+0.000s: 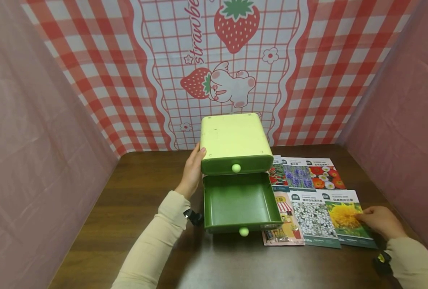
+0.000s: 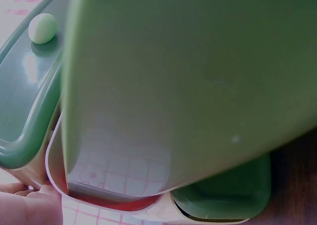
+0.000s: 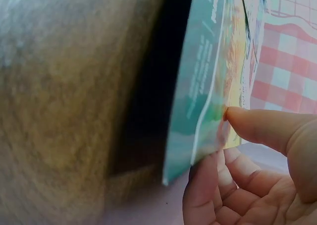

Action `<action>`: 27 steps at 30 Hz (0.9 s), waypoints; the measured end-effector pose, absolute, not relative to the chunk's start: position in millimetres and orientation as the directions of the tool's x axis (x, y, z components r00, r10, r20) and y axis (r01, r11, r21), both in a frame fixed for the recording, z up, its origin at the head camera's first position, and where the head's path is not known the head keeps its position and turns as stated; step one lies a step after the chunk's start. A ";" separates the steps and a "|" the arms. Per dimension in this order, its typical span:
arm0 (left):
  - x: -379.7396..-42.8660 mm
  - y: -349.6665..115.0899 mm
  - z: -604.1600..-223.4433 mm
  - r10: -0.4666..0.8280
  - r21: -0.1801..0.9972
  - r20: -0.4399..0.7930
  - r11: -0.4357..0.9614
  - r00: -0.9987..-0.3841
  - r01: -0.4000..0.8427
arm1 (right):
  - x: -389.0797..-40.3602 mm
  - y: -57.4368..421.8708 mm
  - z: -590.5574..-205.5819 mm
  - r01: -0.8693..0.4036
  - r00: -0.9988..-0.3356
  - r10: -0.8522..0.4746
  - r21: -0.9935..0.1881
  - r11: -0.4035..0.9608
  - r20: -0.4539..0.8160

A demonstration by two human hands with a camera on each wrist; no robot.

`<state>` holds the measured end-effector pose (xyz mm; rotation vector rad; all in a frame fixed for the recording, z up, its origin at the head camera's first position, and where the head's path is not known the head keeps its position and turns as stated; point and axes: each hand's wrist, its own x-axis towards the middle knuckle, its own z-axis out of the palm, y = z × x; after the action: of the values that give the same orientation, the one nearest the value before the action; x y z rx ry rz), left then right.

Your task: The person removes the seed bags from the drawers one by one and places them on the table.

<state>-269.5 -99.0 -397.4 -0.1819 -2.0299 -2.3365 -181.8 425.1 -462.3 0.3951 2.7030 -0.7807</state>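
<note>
A small two-tier drawer cabinet (image 1: pixel 235 134) with a pale yellow top stands on the table. Its lower green drawer (image 1: pixel 239 200) is pulled out and looks bare inside; the upper drawer front (image 1: pixel 219 165) is closed. My left hand (image 1: pixel 192 170) rests against the cabinet's left side, thumb near the top front corner. In the left wrist view the pulled-out drawer fills most of the picture, with part of the hand (image 2: pixel 32 205) at lower left. My right hand (image 1: pixel 382 220) pinches the right edge of a yellow-flower seed packet (image 1: pixel 347 218); the right wrist view shows its teal lower edge raised.
Right of the cabinet lie more seed packets: white flowers (image 1: pixel 314 216), a pink illustrated one (image 1: pixel 286 224), purple flowers (image 1: pixel 298 174), red and white flowers (image 1: pixel 326 174), and one partly hidden (image 1: pixel 278 174). A checked strawberry cloth (image 1: pixel 113 80) hangs behind the brown table (image 1: pixel 134 188); pink curtains flank it.
</note>
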 end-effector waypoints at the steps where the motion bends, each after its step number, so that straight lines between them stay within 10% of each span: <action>1: -269.3 -99.1 -397.3 0.046 0.984 0.112 -0.145 -0.993 0.105 | -181.9 424.7 -462.0 0.338 -0.918 0.176 -0.466 0.818 -0.356; 27: -269.5 -100.6 -398.0 0.062 0.983 0.108 -0.153 -0.992 0.098 | -183.8 420.0 -460.6 0.328 -0.918 0.199 -0.372 0.868 -0.343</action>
<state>-269.5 -100.6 -398.0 -0.1914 -2.0285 -2.3601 -183.8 420.0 -460.6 0.3964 2.7463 -0.6217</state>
